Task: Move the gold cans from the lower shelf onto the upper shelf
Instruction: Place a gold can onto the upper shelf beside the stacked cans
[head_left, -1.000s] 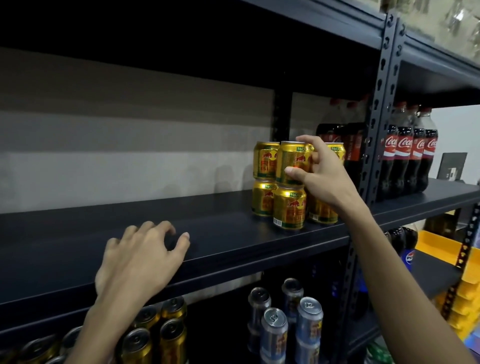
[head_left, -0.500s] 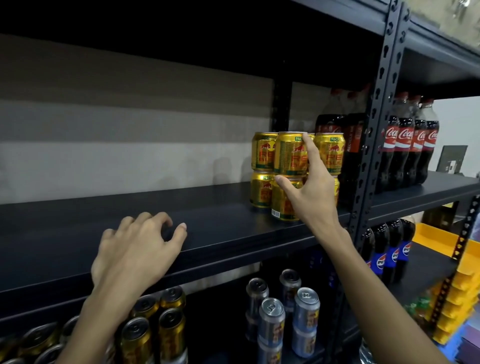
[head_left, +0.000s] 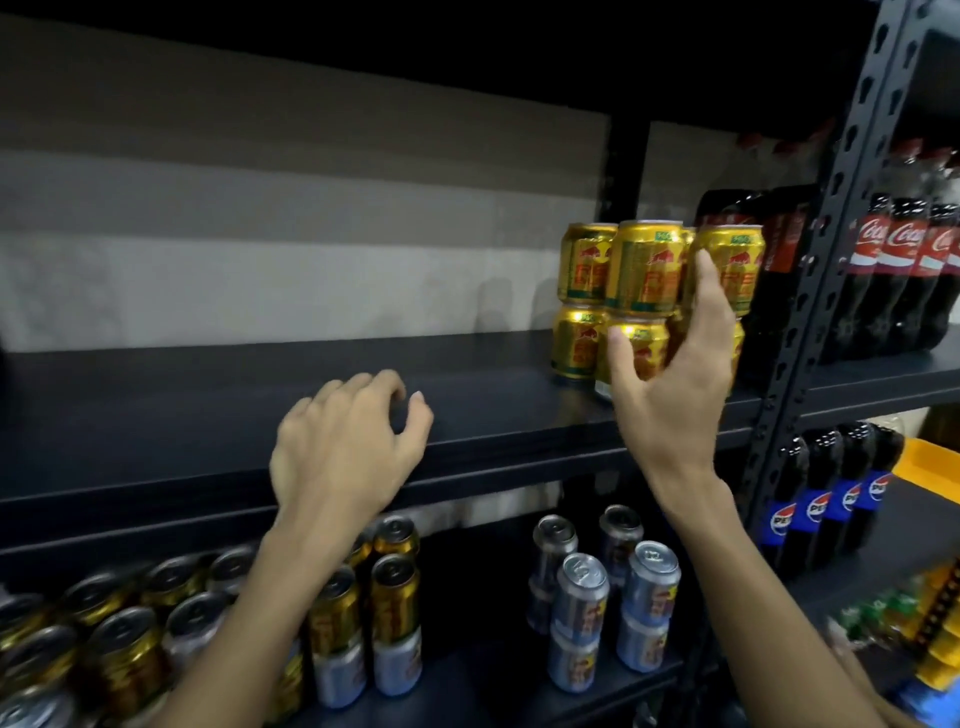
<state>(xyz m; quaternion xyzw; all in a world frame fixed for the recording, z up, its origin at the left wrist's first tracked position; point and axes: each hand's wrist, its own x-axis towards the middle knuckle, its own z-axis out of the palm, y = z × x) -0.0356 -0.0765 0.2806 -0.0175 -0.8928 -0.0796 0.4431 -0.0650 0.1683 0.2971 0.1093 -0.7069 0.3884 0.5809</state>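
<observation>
Head view: task partly done: stacked gold cans (head_left: 644, 270) stand on the upper shelf (head_left: 208, 415) just beyond the right hand (head_left: 670, 400), its fingers (head_left: 711, 291) spread and released; the left hand (head_left: 343, 447) rests empty on the shelf edge, with remaining gold cans (head_left: 395, 597) below it on the lower shelf (head_left: 467, 693).

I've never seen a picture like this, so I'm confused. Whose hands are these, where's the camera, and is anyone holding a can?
No machine here, just a person filling shelves. The camera sits on their head, so you see their own two arms reaching out. The left hand rests on the front of the upper shelf and holds nothing. The right hand is open, fingers spread before the stacked gold cans on that shelf, with no grip on any can. On the lower shelf more gold cans wait beside silver-blue cans. Cola bottles stand to the right.
</observation>
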